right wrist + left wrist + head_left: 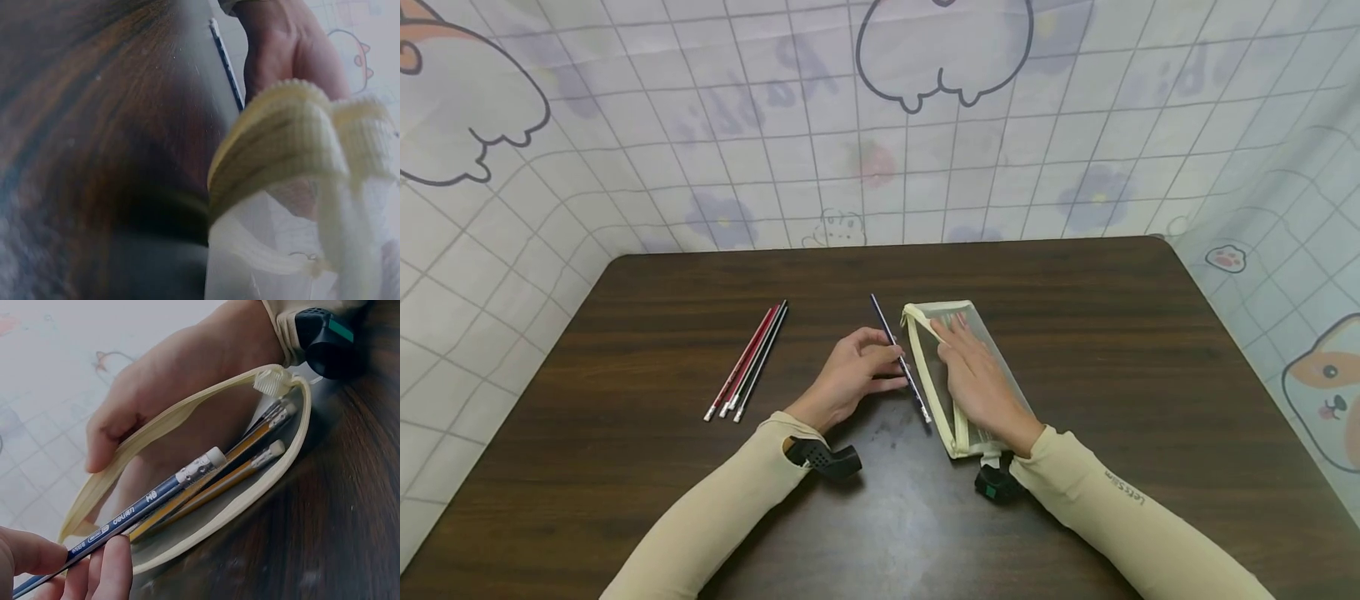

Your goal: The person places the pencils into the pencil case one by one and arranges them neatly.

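Observation:
My left hand (857, 375) pinches a dark blue pencil (902, 362) between thumb and fingers. In the left wrist view, the pencil's white eraser end lies across the open mouth of a see-through pencil case (250, 506) with cream zipper edging. Several pencils lie inside, among them yellow ones (219, 487) with white erasers. The right hand (981, 383) rests on top of the case, its fingers extended over the upper side. In the right wrist view the cream zipper edge (281, 137) stands large and blurred in front, with the blue pencil (226, 65) behind.
To the left on the dark wooden table (625, 467) lie several red and black pencils (748, 362) side by side, erasers toward me. A patterned white cloth (820, 150) hangs behind the table and along its sides.

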Demonstrator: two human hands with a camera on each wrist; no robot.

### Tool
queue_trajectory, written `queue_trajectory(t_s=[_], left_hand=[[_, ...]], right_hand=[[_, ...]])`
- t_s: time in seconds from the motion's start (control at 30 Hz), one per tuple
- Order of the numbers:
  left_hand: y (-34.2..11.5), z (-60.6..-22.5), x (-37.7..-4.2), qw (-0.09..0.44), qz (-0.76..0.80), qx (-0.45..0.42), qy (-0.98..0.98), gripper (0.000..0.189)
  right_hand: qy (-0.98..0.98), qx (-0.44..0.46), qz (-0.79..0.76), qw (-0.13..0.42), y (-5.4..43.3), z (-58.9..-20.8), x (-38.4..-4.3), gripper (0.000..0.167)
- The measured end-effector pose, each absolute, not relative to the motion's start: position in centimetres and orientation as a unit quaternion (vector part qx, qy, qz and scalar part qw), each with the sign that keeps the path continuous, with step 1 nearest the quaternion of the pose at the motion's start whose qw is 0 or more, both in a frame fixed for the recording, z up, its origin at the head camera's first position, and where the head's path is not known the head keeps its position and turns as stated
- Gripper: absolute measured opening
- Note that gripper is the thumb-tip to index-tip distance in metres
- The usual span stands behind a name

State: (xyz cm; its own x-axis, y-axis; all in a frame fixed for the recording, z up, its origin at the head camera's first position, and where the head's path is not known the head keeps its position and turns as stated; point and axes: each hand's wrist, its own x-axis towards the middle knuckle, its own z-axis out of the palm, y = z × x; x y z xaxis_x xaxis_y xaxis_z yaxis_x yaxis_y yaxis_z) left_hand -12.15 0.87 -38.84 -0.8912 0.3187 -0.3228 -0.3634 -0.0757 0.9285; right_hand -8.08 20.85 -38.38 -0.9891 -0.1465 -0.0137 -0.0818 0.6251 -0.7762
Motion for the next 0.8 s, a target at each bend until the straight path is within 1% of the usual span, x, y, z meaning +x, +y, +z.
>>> queue_trajectory(t_s=[0.37,0.6,0.8], left_hand=[[3.0,-39.1,-11.5,0.256,0.728,-0.002,0.636,0.021],[3.8,-39.5,-10.8,0.271,0.726,0.032,0.632,0.020],[4.3,-39.5,-10.3,0.278,0.716,0.052,0.638,0.024]], right_hand=[[0.899,-0.051,-0.434,0.030,20.9,-38.5,-8.2,0.053],[0.889,-0.048,-0.455,0.023,20.8,-38.5,-8.1,0.053],[0.888,-0.050,-0.457,0.022,20.9,-38.6,-8.0,0.054]])
